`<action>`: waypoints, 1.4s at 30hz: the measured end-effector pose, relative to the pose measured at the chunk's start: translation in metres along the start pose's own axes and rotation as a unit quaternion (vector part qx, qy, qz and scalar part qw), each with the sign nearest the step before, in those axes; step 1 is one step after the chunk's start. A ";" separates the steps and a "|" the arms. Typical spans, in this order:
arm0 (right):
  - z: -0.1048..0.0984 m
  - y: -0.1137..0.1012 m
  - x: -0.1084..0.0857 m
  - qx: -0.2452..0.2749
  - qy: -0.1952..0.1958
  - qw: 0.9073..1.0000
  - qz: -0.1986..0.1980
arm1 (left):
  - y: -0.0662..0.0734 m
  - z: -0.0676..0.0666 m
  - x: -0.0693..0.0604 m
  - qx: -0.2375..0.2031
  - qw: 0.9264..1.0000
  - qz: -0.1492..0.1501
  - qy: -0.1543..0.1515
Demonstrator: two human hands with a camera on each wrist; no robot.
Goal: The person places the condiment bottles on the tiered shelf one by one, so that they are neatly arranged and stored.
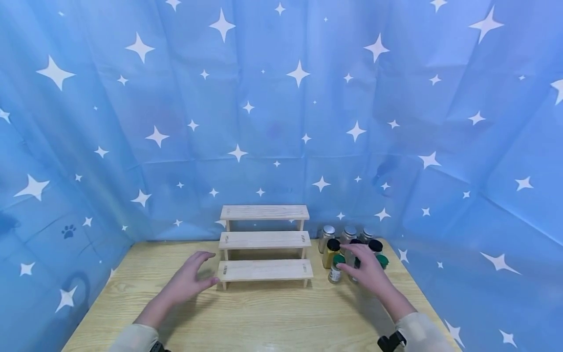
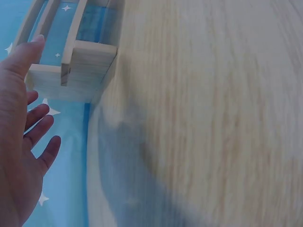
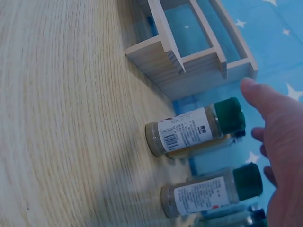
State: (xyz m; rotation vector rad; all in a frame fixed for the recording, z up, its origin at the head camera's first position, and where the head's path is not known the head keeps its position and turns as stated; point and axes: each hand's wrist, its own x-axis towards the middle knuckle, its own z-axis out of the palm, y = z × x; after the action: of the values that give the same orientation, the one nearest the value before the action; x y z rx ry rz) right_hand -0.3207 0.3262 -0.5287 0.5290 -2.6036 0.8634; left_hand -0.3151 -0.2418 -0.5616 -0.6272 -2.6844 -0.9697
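Note:
A three-step wooden rack (image 1: 265, 270) stands at the back middle of the table, its steps bare. My left hand (image 1: 190, 281) hovers just left of the rack, fingers spread and holding nothing. Over a group of spice jars at the rack's right, my right hand (image 1: 367, 269) reaches with fingers loosely extended. A green-capped spice jar (image 3: 189, 130) stands upright near its thumb, and a second green-capped jar (image 3: 213, 194) is beside it. Behind them is a yellow jar with a black lid (image 1: 331, 254). My right hand hides part of the group; whether it touches a cap I cannot tell.
Jars with silver lids (image 1: 327, 234) stand at the back of the group, near the table's right rear edge. A blue curtain with white stars (image 1: 272, 122) hangs behind and at both sides. The light wooden table (image 1: 264, 318) extends in front of the rack.

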 end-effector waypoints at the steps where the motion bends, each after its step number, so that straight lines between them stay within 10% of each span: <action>1: 0.001 0.000 0.000 -0.002 -0.001 1.000 0.001 | 0.000 0.002 0.000 -0.009 1.000 -0.002 -0.003; 42: 0.012 0.000 -0.002 -0.015 -0.003 1.000 -0.001 | 0.002 0.020 0.013 -0.068 0.994 -0.069 -0.049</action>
State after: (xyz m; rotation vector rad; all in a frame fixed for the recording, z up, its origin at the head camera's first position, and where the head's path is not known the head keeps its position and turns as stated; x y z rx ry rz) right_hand -0.3213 0.3189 -0.5387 0.5275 -2.6170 0.8215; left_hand -0.3271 -0.2232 -0.5716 -0.5335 -2.7969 -1.1963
